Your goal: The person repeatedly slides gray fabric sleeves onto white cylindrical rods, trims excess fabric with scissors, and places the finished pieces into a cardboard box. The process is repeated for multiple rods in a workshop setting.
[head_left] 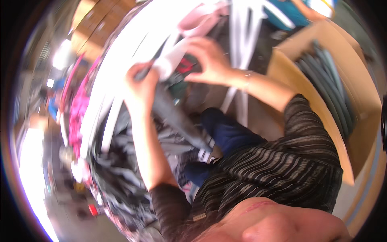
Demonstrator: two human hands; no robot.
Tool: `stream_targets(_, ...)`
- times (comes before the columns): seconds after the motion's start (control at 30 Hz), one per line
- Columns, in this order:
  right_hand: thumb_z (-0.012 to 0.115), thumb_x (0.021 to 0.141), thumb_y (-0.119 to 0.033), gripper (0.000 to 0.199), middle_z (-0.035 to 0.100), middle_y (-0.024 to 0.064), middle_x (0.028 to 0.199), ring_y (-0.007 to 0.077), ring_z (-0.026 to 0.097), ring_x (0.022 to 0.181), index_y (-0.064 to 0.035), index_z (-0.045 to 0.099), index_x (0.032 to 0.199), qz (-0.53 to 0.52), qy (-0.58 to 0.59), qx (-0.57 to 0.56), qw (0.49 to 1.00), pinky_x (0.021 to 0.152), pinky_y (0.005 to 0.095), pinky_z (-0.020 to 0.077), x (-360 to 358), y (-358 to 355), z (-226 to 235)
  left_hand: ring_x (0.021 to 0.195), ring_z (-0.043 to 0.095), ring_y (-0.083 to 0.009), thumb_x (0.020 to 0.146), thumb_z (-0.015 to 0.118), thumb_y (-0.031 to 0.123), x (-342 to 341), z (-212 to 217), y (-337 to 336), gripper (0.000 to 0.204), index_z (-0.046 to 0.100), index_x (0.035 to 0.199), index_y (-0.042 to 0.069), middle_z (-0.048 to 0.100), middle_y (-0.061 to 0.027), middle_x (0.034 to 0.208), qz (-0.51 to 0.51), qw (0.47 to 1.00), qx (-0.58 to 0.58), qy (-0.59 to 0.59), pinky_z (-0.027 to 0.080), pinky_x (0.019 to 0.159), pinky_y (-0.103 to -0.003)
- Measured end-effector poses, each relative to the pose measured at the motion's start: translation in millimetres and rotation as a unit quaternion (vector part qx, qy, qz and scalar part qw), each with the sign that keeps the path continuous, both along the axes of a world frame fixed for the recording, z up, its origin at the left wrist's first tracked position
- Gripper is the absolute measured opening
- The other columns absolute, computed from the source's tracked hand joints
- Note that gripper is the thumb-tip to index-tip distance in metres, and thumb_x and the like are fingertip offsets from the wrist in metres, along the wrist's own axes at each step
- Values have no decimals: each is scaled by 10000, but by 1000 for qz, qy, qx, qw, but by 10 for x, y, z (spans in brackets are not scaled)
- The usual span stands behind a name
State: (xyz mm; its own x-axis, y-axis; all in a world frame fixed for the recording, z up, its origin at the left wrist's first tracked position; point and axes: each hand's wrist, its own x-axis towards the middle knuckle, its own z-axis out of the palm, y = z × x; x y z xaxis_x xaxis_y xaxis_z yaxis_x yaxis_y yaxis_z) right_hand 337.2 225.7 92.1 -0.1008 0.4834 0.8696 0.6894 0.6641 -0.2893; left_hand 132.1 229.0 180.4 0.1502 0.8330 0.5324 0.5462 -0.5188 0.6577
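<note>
My left hand (139, 82) is closed at the top of a long, limp grey piece (177, 117), which hangs down toward my legs. Between my two hands is a white, sheet-like piece (169, 62), blurred by motion. The curved fingers of my right hand (209, 60) grip its far end, with the thumb held apart below. Just beyond my right hand lies a pink, rounded item (201, 20), its kind unclear. A small red and dark patch (185, 64) shows between my hands.
To my right stands an open cardboard box (280, 64) holding several long grey pieces (326, 84). White bars (242, 36) rise ahead. Dark fabric (117, 173) is heaped at my left, near bright pink cloth (78, 115). Another person's arm (308, 12) shows at the far right.
</note>
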Motion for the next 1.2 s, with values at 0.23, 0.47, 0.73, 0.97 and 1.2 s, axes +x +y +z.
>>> stream_targets(0.23,757,666,-148,612,585,53,886,242,621,794,-154,435,1186,29,-115,230,966,641,363,497,367,-584,465,679,545,-128,797,661,56,46,205,-771,195,607,981,25,605,-70,842,-252,950,-97,-155,437,687,-264)
stream_targets(0.47,797,575,-215,547,647,140,928,282,620,811,-22,583,1039,-375,-90,171,907,658,343,482,2795,-1425,1423,698,514,-156,869,588,131,17,-14,-671,95,552,880,44,571,-84,825,-285,933,-116,-185,409,712,-282)
stream_targets(0.73,738,760,-237,552,570,100,1107,202,590,983,-67,492,1224,-287,16,8,958,876,353,476,2240,-786,692,739,512,-144,872,536,106,-149,-229,-633,92,573,859,22,576,-72,834,-209,947,-112,-218,416,727,-277)
stream_targets(0.97,741,777,-266,718,473,95,1236,211,574,966,-148,369,1380,390,26,-143,909,816,329,487,-358,-603,1,1016,434,-133,938,521,267,-93,-471,-691,461,411,1341,74,472,-30,1047,-237,948,-105,-185,332,965,-307)
stream_targets(1.2,748,741,-190,350,609,87,998,253,573,952,-67,615,1041,394,45,-37,917,821,361,461,-1173,-486,86,993,481,-151,885,314,687,-811,-658,-829,774,334,1385,97,436,-42,1140,-157,954,-79,-244,409,879,-289)
